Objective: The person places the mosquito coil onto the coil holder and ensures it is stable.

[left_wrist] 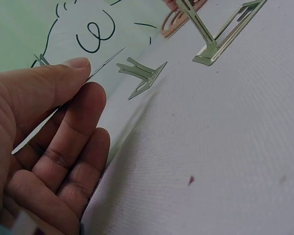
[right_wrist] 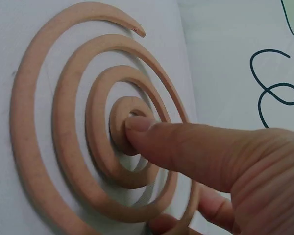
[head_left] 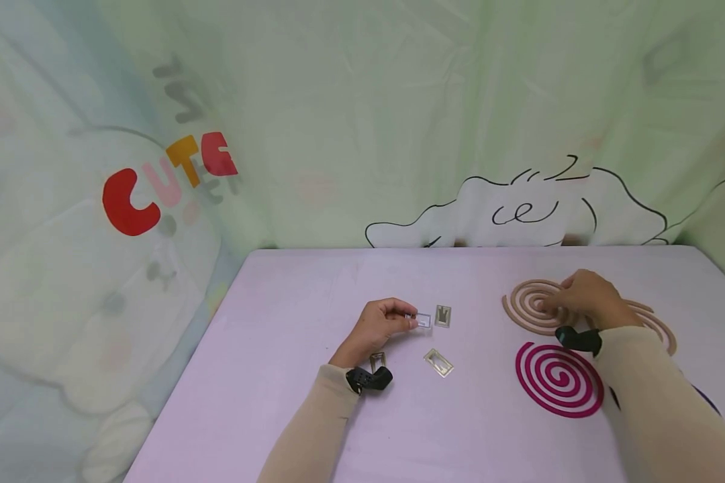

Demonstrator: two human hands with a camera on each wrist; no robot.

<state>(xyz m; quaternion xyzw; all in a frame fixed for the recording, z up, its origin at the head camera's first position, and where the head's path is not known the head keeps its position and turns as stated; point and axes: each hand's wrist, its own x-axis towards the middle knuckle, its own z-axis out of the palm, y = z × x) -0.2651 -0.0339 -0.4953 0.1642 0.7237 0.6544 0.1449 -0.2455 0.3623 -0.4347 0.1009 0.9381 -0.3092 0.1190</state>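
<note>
My left hand (head_left: 383, 324) pinches a small metal mosquito-coil stand (head_left: 423, 320) between thumb and fingers, above the table. In the left wrist view the held stand (left_wrist: 108, 62) shows as a thin edge. Just right of it lies another coil stand (head_left: 443, 315) with a raised prong, and a further stand (head_left: 439, 362) is nearer the front. On the right, my right hand (head_left: 586, 295) grips a tan mosquito coil (head_left: 522, 315). The right wrist view has its thumb (right_wrist: 152, 132) on the coil's centre, while the other fingers, partly hidden, are at the outer ring.
A magenta coil (head_left: 558, 380) lies in front of the tan one. Beneath the right forearm, a second tan coil (head_left: 664, 329) and a dark blue piece (head_left: 705, 399) are partly covered. One more metal stand (head_left: 377, 362) sits beside the left wrist. A printed curtain (head_left: 338, 134) hangs behind the table.
</note>
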